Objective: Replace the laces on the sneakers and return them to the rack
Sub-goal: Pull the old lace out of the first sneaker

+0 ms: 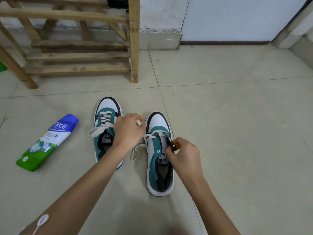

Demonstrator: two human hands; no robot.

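Sneakers point(108, 107), head view: the pair stood side by side on the tiled floor point(237, 133), toes toward the wooden rack point(81, 56), which stood well apart against the wall. Left sneaker point(105, 138): white lace threaded up the eyelets, ends loose and spread sideways. Right sneaker point(155, 146): lace point(135, 150) threaded through the front eyelets only, rear eyelets bare, slack trailing in a loop on the floor between the two shoes.

Left hand point(128, 131) hovered between the two toes, its grip closed as a pinch on a white lace end that showed at the fingertips. Right hand point(184, 156) sat at the right side of the right sneaker, its grip pinching the dark edge of the shoe's opening beside the tongue.

A blue, white and green bottle point(47, 143) lay on its side on the floor left of the sneakers, not touching them. An adhesive patch point(43, 219) with a thin wire was stuck to the left forearm.
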